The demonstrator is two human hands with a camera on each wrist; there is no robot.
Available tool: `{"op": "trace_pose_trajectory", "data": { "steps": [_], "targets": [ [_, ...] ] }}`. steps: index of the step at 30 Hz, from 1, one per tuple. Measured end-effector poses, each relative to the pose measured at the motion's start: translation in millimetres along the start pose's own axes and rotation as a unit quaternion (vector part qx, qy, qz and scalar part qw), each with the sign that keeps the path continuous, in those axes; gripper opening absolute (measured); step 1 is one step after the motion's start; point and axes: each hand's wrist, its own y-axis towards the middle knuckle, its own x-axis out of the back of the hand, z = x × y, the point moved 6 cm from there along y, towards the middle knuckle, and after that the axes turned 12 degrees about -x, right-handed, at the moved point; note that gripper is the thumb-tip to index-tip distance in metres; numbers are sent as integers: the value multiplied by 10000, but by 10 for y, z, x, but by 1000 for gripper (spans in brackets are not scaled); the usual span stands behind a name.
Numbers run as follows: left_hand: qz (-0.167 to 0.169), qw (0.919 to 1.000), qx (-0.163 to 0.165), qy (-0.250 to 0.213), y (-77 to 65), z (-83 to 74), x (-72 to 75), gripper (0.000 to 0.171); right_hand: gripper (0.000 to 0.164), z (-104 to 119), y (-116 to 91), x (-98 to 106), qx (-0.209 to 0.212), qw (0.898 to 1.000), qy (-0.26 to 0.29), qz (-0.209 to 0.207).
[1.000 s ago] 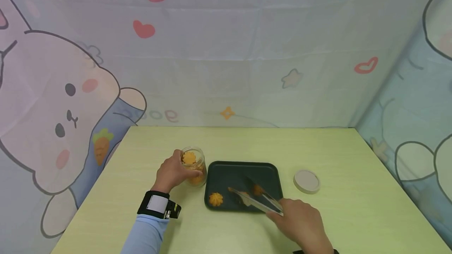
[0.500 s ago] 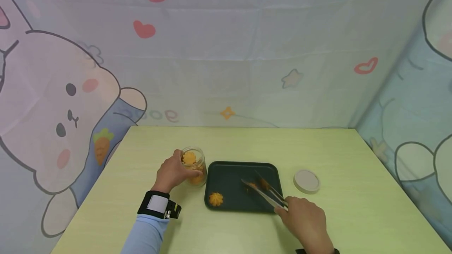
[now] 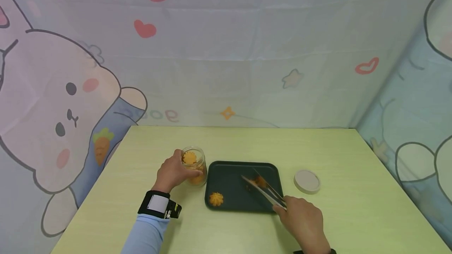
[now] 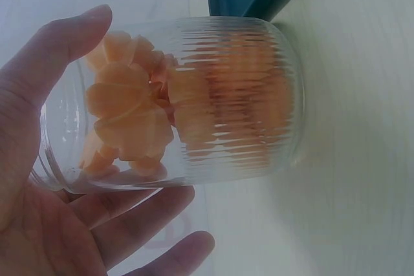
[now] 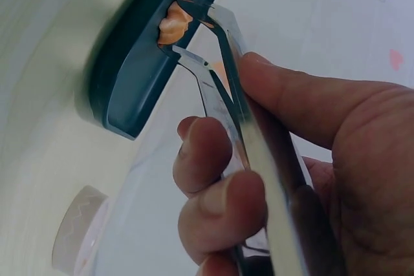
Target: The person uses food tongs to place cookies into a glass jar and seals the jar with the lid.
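My left hand [image 3: 173,173] grips a clear glass jar [image 3: 202,169] near its mouth, thumb on one side and fingers on the other. Inside are several orange flower-shaped cookies [image 4: 129,108]. The jar stands upright beside the left edge of a dark green tray [image 3: 229,175]. A pair of metal tongs [image 3: 266,196] is in my right hand [image 3: 301,218], reaching over the tray's right half. In the right wrist view, an orange cookie [image 5: 174,24] lies between the tong tips, low in the tray. Another ridged cookie [image 3: 216,199] sits in the tray's near left corner.
A round pale lid [image 3: 307,181] lies on the light yellow-green table [image 3: 353,207], right of the tray. Behind the table's far edge hangs a cartoon-printed cloth [image 3: 226,69]. A similar printed cloth [image 3: 416,101] covers the right side.
Over the first half second the tongs shifted right and their tips came closer together around the right-hand cookie. They have barely moved since. The left hand and jar have stayed in place.
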Motion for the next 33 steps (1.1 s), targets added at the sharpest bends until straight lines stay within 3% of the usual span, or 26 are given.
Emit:
{"op": "trace_pose_trajectory", "data": {
  "steps": [33],
  "targets": [
    [54,10000,8,15,10,-1,2,91,33,108,-4,91,223,9986,332,-344]
  ]
}}
